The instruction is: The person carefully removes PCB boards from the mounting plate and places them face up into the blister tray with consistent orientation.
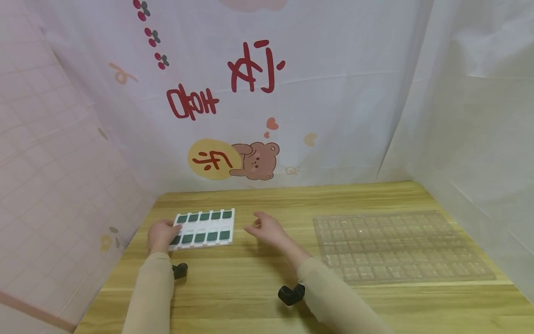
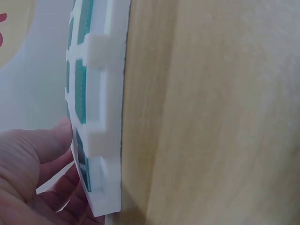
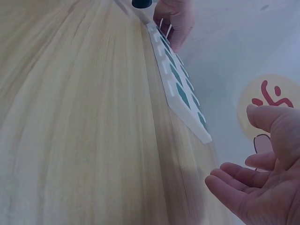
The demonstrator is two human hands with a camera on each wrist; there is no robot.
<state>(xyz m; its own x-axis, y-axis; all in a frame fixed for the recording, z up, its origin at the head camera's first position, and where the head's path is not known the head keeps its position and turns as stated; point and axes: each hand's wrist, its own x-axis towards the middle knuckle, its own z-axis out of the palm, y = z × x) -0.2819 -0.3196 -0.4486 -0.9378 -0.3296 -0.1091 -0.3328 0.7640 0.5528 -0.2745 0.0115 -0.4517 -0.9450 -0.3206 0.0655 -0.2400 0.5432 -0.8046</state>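
Note:
A white plastic tray [image 1: 203,228] lies on the wooden table, with two rows of dark green square pieces [image 1: 212,235] set in its slots. My left hand [image 1: 160,235] grips the tray's left end. In the left wrist view the thumb [image 2: 55,143] rests on the tray's upper edge, and the other fingers curl at its end, partly hidden. To the right of the tray my right hand [image 1: 267,229] hovers above the table, apart from it. Its fingers [image 3: 229,187] are loosely bent and hold nothing, with the thumb spread away from them.
A clear plastic tray [image 1: 400,246] with many small compartments lies flat on the right of the table. Black wrist-worn devices [image 1: 291,294] hang under both sleeves. Printed white cloth [image 1: 333,116] stands behind the table's back edge and along its sides.

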